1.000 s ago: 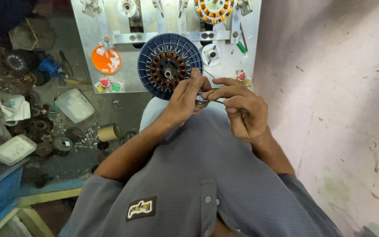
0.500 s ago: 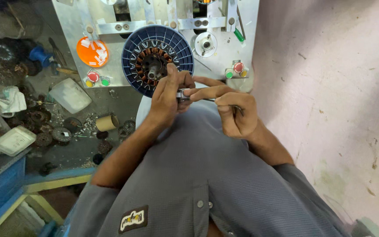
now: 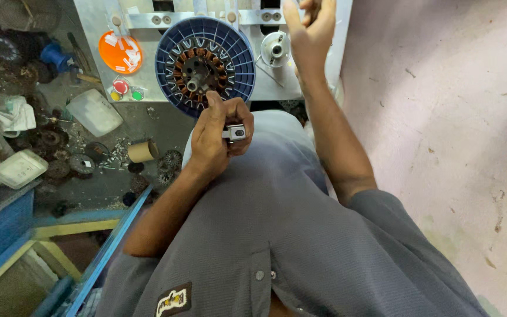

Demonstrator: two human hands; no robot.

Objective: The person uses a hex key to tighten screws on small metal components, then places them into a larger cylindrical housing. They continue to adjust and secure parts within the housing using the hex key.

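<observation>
Fingers of the left hand (image 3: 218,132) clamp a small metal clip (image 3: 235,132) below the blue motor core (image 3: 205,61); the right hand (image 3: 309,29) lifts open, empty.

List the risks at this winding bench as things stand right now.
1. The left hand pinches a small metal piece over the lap; if it slips, it may fall to the cluttered floor beside the cardboard spool and be hard to find.
2. The right hand is raised by the machine panel, close to the metal pulley; fingers might get caught if it turns.
3. The stator in the blue round holder has exposed copper coils that a stray knock could damage.
</observation>
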